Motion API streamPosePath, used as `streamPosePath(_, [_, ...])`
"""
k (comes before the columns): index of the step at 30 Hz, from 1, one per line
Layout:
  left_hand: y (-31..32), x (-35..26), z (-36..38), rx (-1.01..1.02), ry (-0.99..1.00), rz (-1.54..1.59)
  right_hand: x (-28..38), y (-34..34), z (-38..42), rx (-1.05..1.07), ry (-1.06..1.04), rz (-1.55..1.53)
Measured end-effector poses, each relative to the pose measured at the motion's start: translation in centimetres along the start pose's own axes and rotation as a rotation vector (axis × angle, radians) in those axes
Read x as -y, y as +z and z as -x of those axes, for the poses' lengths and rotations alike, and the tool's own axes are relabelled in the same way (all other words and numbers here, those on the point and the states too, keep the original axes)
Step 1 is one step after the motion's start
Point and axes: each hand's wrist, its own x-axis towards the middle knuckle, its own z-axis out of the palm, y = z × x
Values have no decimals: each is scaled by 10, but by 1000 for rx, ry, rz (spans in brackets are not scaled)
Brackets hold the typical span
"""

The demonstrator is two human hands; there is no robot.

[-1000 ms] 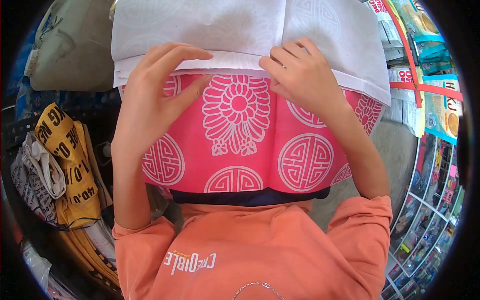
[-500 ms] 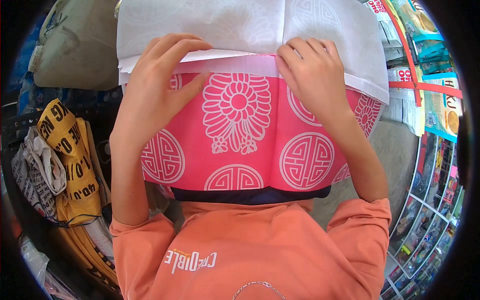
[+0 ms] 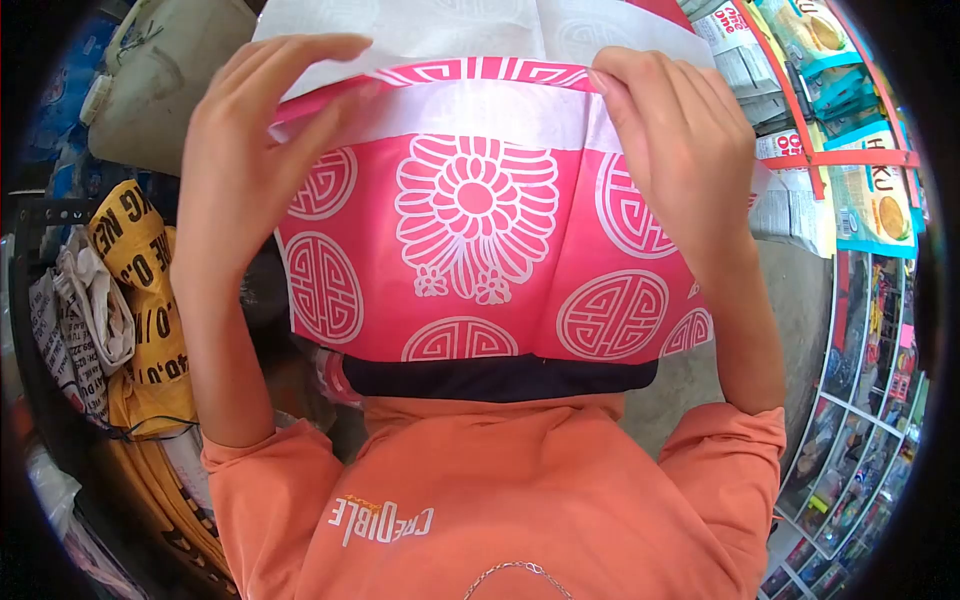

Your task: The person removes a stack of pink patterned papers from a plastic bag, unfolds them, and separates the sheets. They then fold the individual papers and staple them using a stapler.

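A pink sheet of wrapping paper [image 3: 570,220] with white flower and round medallion patterns lies over my lap, its pale back turned up in a folded strip along the top. My right hand [image 3: 680,130] is closed, thumb and fingers pinching the folded edge at the right. On the left, my left hand [image 3: 245,120] is open over the fold, fingers stretched and thumb apart, the thumb blurred by motion. Beyond the fold lies more of the sheet's white back [image 3: 480,28], the pattern showing faintly through.
Yellow printed sacks [image 3: 140,290] and crumpled white packaging [image 3: 95,310] stand at the left. Behind them is a grey-beige container [image 3: 170,85]. Hanging snack packs [image 3: 870,190] with red straps are at the right, above a white wire rack [image 3: 850,410] of small goods.
Both hands have moved apart and slightly upward. The folded strip has lifted and turned, showing a pink patterned edge along its top; the white layer beyond has slid back.
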Motion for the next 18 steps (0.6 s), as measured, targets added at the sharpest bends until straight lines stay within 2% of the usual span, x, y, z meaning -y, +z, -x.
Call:
streamPosePath(9, [-51,-37,2,-59,54,-26,-2,-68,-11,-85,-194,-1])
streamPosePath(13, [-79,-62,13,-143,219,-85,5,-109,-9,-123,-270,-13])
streamPosePath(15, [-91,-83,26,-204,240,-112,14,-129,-4,-155,-319,-15])
streamPosePath(18, [-108,-110,41,-253,288,-88,36,-169,3,-84,-302,26])
